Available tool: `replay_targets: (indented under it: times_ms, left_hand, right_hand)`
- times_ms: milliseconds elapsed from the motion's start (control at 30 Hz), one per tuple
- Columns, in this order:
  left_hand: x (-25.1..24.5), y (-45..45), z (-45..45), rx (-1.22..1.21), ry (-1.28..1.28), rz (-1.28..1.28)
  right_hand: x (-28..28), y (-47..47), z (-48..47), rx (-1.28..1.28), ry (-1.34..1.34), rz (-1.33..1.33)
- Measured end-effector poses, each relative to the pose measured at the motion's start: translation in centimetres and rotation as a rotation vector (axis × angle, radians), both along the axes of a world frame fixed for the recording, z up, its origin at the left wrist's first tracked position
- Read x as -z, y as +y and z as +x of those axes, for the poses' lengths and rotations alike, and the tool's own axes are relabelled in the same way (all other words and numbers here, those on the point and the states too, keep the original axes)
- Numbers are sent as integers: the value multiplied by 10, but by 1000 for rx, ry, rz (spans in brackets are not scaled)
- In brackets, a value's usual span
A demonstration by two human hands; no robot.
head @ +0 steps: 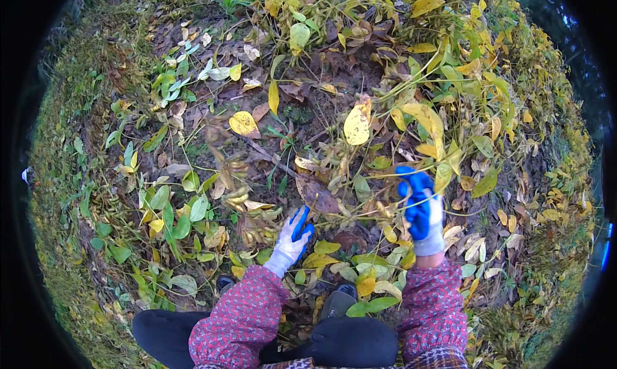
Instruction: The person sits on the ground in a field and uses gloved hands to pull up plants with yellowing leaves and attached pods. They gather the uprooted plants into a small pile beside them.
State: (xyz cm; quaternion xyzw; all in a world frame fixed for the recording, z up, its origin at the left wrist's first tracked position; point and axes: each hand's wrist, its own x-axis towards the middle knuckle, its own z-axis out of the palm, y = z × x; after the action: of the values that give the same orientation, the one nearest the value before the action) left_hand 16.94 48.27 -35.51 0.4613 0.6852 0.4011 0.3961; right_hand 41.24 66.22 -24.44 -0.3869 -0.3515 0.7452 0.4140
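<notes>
My right hand (422, 205), in a white work glove with a blue coated palm, is curled around thin stems of a soybean plant (354, 215). That plant carries pods and a few yellow leaves, and its stems stretch left from the fist across the ground. Lower and to the left, my left hand (291, 236) wears a matching glove. Its fingers are apart and point up beside the left end of the stems, and I see nothing held in it. Just beyond that hand lies a heap of brownish soybean pods (236, 195), partly blurred.
Leafy soybean plants (453, 85) with yellowing leaves stand at the upper right. Green-leaved plants (178, 215) grow on the left. Dry leaves and a dark twig (262, 152) litter the soil. My shoe (339, 301) and bent knees are close below my hands.
</notes>
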Motion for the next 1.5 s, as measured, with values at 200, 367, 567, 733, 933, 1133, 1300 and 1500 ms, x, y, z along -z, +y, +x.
replay_targets:
  times_ms: [200, 367, 567, 733, 933, 1133, 1300, 1500]
  left_hand:
    - [-4, 0, 6, 47, 204, -5]
    - [-9, -3, 18, 79, 277, -42]
    - [-23, -3, 16, 85, 91, -226]
    - [-18, 3, 8, 13, 79, -84]
    - [-5, 6, 10, -69, 62, 20]
    - [1, -2, 27, 83, 433, -18]
    - [-6, -3, 29, 113, 203, -244]
    - [-15, -2, 22, 125, 209, -128]
  right_hand:
    - [-36, 8, 58, -349, -1049, 151]
    - [-5, 0, 4, -447, -506, 404]
    - [26, -15, -59, -319, -527, 876]
    - [-28, 5, -30, -363, -648, 458]
    - [-70, -3, 106, -1223, -1295, 142]
    - [-55, -84, 25, -1098, -899, 910]
    - [-22, -18, -131, -674, -1583, 1336]
    - [16, 16, -113, -887, -1301, 1159]
